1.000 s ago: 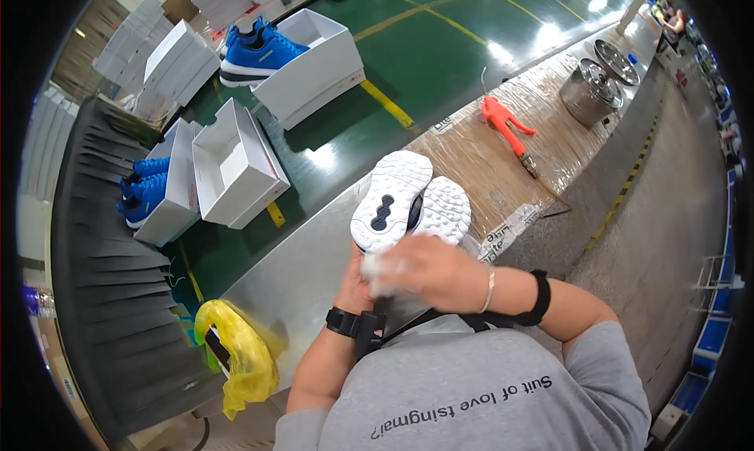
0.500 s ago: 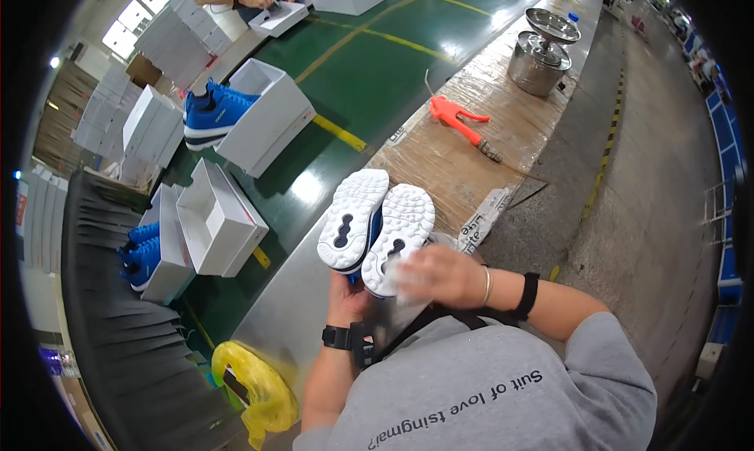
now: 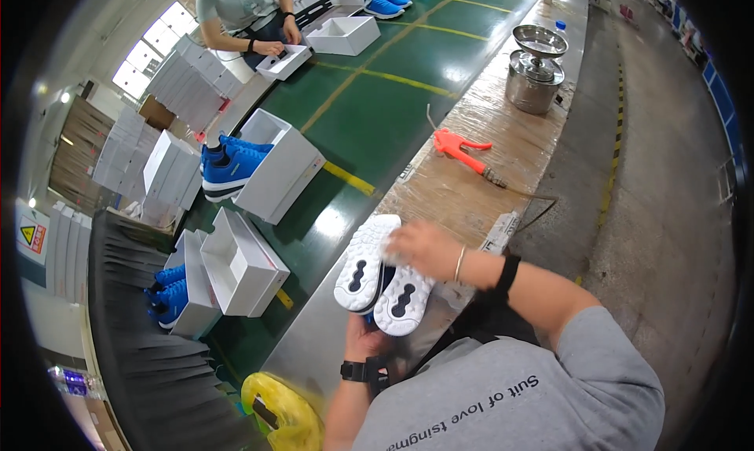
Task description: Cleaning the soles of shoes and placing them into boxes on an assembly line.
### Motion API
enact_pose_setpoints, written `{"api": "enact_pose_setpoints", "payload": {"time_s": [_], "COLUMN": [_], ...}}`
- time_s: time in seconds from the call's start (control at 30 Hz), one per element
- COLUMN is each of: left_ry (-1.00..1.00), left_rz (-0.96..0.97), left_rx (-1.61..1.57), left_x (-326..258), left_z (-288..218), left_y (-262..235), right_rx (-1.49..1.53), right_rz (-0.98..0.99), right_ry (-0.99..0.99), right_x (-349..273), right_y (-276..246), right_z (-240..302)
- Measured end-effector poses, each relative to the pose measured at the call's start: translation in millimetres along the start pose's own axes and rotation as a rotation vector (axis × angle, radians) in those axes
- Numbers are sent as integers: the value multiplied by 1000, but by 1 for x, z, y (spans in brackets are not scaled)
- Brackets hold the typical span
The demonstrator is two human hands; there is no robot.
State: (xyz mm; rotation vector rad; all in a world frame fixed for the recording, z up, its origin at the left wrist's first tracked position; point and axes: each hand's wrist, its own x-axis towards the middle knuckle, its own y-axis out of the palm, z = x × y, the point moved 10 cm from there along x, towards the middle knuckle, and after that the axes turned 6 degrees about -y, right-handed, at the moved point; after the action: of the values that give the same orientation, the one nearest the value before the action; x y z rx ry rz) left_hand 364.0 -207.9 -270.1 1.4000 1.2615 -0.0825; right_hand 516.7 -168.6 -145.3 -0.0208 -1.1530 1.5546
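A pair of blue sneakers is held together with the white, knobbly soles facing up; the left sole and the right sole each have a dark insert. My left hand grips the pair from below at the near end, its fingers partly hidden under the shoes. My right hand is closed, pressing a white wad, like a cloth or tissue, at the far part of the soles. The hand covers the toe of the right sole, and the wad is mostly hidden by the fingers.
A red-orange air blow gun with a hose lies on the film-wrapped bench, beyond it a steel pot. Left, on the green conveyor, stand white boxes and blue sneakers. A yellow bag lies near; a co-worker handles a box.
My right hand has moved from the near part of the right sole up to the far part of the soles. The view has shifted, so the surroundings sit lower and further right.
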Motion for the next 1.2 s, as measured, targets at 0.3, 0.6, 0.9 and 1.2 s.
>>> {"api": "enact_pose_setpoints", "payload": {"time_s": [0.3, 0.6, 0.9, 1.2], "left_ry": [356, 1368, 679, 776], "left_rz": [-164, -1052, -1151, -734], "left_rx": [883, 2351, 2385, 2818], "left_x": [-86, -235, -170, -84], "left_z": [-130, -319, -402, -267], "left_y": [40, 117, 13, -26], "right_rx": [-175, -236, -281, -349], "right_rz": [47, -61, -28, -6], "right_ry": [316, 282, 297, 305], "right_x": [-41, -33, -35, -30], "right_y": [-10, -13, -3, -4], "right_z": [-85, -56, -54, -53]}}
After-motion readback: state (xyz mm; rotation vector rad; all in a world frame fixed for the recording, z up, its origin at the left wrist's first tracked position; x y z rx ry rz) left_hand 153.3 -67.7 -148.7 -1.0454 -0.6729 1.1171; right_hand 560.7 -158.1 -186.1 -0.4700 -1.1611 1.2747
